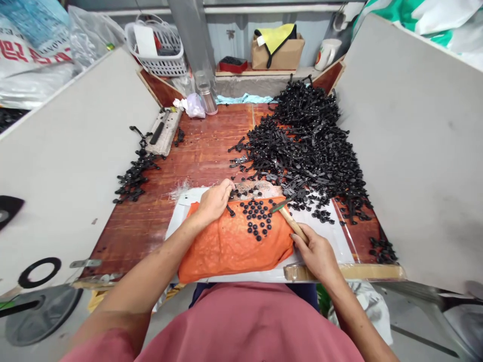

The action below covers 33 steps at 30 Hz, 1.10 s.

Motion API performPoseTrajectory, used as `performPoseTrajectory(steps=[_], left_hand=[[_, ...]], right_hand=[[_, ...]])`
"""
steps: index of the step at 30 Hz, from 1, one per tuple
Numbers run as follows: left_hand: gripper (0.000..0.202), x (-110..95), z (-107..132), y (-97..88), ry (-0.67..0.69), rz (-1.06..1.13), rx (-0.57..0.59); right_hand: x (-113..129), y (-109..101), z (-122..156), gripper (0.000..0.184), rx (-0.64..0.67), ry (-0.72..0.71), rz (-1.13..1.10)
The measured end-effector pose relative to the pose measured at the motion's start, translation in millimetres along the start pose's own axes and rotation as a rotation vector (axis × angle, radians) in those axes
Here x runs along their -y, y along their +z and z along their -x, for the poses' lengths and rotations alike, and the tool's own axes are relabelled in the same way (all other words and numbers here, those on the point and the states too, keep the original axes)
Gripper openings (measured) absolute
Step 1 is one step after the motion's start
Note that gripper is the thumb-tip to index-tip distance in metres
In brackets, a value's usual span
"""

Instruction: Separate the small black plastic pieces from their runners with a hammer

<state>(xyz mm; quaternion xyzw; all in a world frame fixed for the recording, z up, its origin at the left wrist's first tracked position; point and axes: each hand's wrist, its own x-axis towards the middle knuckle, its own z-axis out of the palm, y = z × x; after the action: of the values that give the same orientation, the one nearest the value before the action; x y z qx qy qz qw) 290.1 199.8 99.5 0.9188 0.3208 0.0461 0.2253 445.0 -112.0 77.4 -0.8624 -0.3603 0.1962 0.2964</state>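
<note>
My left hand (pixel 214 200) rests on the far left edge of an orange cloth (pixel 226 246), fingers curled and pinched on a small black piece by the cloth's edge. My right hand (pixel 316 254) is closed round the wooden handle of a small knife (pixel 290 219), whose blade points up-left toward a cluster of small round black parts (pixel 257 217) lying on the cloth. A big heap of black plastic strips (pixel 305 146) fills the right side of the wooden table (pixel 204 151).
A smaller pile of black strips (pixel 134 176) lies at the left by a grey block (pixel 163 131). White boards (pixel 411 151) wall both sides. A jar (pixel 207 95), a basket (pixel 160 48), a cardboard box (pixel 277 50) and a mug (pixel 327 53) stand at the back.
</note>
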Motion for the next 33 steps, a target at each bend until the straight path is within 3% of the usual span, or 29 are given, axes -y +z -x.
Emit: performPoseTrajectory(steps=[8,20,27,33], left_hand=[[0.033,-5,-1,2.8,-0.016,-0.083,0.044],[0.035,5,-1,6.4,0.025,-0.019,-0.005],[0.034,-4,-1,3.8,-0.022,-0.073,0.028],[0.033,-8,-3,0.3,-0.049,-0.115,0.052]], right_hand=[[-2,0,-1,0.035,0.002,0.010,0.009],[0,-2,-2,0.038,0.013,0.012,0.016],[0,-2,-1,0.038,0.019,0.002,0.001],[13,-22,-10,0.042,0.040,-0.014,0.113]])
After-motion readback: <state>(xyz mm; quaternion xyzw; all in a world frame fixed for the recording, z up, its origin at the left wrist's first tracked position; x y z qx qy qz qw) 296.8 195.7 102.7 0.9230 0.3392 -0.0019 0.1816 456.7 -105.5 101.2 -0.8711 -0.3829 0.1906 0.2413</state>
